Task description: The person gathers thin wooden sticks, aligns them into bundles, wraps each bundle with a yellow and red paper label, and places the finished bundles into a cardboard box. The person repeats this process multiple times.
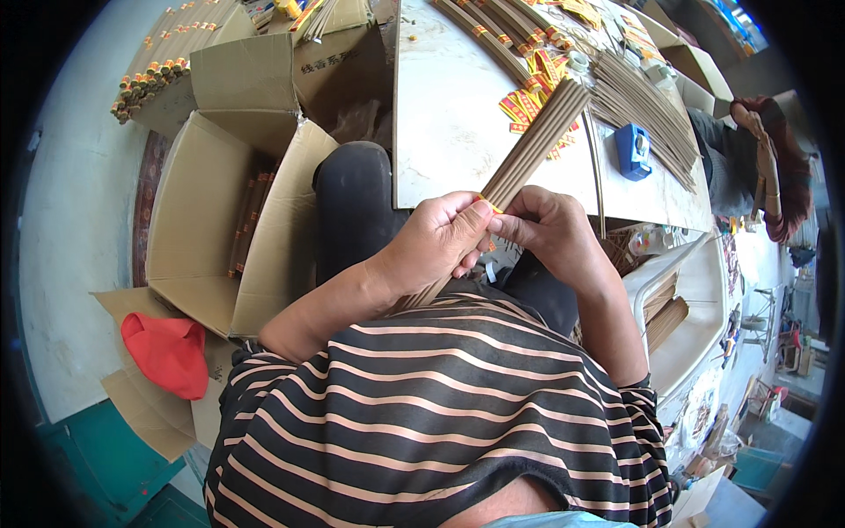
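Left hand (438, 236) grips one brown stick bundle (539, 139); right hand (553, 227) pinches its band (493, 209).
One blue tape dispenser (631, 152) sits on the desk (444, 123), two o'clock.

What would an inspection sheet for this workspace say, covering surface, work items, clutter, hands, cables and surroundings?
Surface: white tabletop, lightly marked.
Job's things: brown stick bundle held; loose sticks, red-and-yellow strips and blue tape dispenser on the table.
Clutter: red cloth-like item on cardboard at left.
Hands: left hand grips the bundle; right hand is at a small yellow strip against it, exact grip hidden.
Cables: nothing seen.
Surroundings: open cardboard box at left, white tub and another person at right.
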`<state>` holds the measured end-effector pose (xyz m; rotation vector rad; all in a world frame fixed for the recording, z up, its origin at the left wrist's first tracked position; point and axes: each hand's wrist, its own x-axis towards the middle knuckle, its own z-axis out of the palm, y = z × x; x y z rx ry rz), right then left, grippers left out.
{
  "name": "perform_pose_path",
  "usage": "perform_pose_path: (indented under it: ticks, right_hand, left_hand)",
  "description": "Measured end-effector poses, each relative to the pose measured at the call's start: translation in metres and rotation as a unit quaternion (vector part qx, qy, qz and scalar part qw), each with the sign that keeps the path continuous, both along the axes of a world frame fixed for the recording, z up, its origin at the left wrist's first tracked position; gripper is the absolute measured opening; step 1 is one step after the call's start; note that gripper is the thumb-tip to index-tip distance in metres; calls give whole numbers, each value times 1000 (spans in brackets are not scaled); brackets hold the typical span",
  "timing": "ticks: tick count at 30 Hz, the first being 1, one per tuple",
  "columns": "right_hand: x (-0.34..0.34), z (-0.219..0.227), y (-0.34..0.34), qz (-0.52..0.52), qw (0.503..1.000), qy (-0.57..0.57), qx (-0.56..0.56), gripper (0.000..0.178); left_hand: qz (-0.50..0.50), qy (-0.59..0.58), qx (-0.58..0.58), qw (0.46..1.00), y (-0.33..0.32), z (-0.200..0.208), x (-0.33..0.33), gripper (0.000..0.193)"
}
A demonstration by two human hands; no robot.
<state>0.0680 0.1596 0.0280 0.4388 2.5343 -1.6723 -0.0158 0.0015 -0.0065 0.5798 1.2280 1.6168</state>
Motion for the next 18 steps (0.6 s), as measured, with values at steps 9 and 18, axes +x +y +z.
perform_pose_path:
  ticks: [9, 18]
  right_hand:
    - [0, -22, 9, 28, 995, 92, -32, 22]
    - [-4, -31, 16, 60, 980, 152, -112, 19]
  left_hand:
    - [-9, -108, 53, 993, 1, -2, -3, 41]
    - [-44, -224, 123, 966, 5, -9, -6, 46]
